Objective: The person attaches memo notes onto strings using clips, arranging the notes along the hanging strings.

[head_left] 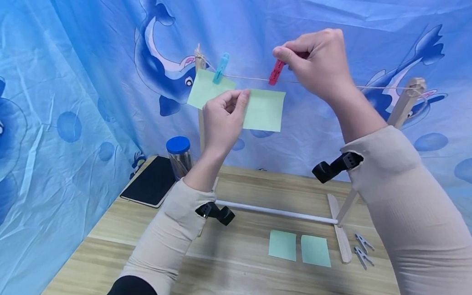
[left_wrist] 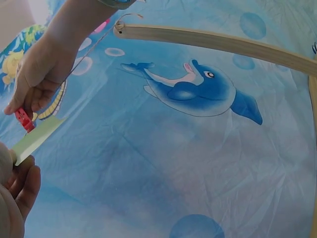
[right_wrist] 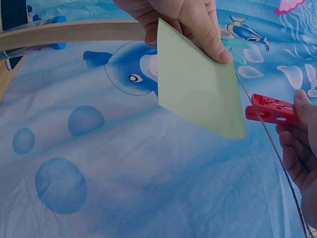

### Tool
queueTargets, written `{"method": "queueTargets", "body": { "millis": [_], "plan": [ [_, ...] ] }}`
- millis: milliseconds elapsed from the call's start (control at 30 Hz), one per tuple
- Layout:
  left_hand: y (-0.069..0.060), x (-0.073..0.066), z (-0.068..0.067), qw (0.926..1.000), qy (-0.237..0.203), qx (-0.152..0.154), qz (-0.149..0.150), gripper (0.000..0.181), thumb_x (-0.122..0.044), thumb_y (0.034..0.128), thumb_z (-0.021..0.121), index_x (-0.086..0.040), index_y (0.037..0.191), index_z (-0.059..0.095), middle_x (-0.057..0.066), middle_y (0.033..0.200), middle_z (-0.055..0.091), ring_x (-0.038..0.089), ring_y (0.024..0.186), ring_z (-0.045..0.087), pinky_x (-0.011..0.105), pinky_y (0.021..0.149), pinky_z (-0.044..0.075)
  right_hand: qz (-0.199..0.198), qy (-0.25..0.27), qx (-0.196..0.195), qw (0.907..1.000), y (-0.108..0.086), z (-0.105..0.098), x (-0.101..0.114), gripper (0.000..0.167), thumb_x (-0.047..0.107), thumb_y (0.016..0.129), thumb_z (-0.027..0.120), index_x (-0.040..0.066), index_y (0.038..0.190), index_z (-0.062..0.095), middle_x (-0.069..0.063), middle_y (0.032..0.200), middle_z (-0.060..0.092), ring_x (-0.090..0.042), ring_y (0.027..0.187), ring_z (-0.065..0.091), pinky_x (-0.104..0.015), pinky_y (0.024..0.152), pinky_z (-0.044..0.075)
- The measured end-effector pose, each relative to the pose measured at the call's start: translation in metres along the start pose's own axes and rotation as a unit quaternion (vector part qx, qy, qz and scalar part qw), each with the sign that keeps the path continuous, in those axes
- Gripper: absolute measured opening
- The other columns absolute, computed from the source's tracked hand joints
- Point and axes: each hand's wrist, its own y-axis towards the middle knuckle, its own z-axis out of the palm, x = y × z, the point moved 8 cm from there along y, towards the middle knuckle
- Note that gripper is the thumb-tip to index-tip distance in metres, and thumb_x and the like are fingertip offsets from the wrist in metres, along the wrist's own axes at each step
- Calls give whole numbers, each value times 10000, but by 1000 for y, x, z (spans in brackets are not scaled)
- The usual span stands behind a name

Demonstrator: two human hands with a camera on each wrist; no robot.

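The left hand [head_left: 224, 119] pinches a green paper note [head_left: 264, 112]; the right hand [head_left: 321, 60] pinches a red clothespin [head_left: 276, 73] at the string [head_left: 251, 78], nearer its left end.

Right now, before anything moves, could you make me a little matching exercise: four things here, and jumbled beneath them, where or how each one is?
1. Red peg
2. Light-blue peg
3. Grey pegs
4. Jar

A. Lying loose on the table beside a wooden foot
B. Wearing a blue lid
C. Pinched by the right grip
D. Clipping a note to the string

Pairs: 1-C, 2-D, 3-A, 4-B
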Motion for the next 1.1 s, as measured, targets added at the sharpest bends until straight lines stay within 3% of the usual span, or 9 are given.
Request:
{"method": "queueTargets", "body": {
  "millis": [133, 367, 667, 1100],
  "plan": [
    [1, 1, 0, 10000, 42, -4, -61, 324, -331, 1003, 655, -32, 1028, 777, 51, 764, 685, 156, 631, 582, 239, 541, 451, 119, -13, 141, 9998, 1, 4, 0, 258, 268, 987, 678, 47, 1025, 805, -113, 947, 771, -29, 646, 563, -165, 627, 434],
    [4, 1, 3, 9999, 2, -29, -99, 320, -311, 1004, 656, -15, 1020, 775, 82, 814, 717, 157, 667, 614, 227, 569, 485, -31, 43, 244, 9997, 1, 8, -1, 225, 250, 974, 698, 58, 1012, 808, -112, 918, 772, -37, 644, 569, -165, 615, 434],
    [6, 4, 8, 9995, -108, -1, -312, 311, -304, 1000, 662, -19, 1046, 777, 86, 845, 730, 152, 689, 620, 226, 589, 498, -236, -86, 473, 9986, 0, 13, 0, 220, 272, 974, 696, 89, 1010, 813, -80, 855, 768, -126, 557, 463, -236, 535, 304],
    [8, 3, 12, 9987, -345, -38, -381, 304, -291, 1002, 656, -15, 1047, 774, 110, 881, 744, 158, 704, 628, 215, 612, 503, -208, -198, 883, 9957, 1, 20, 3, 237, 272, 988, 676, 83, 1063, 798, -69, 959, 776, -100, 641, 579, -223, 549, 371]
  ]
}}
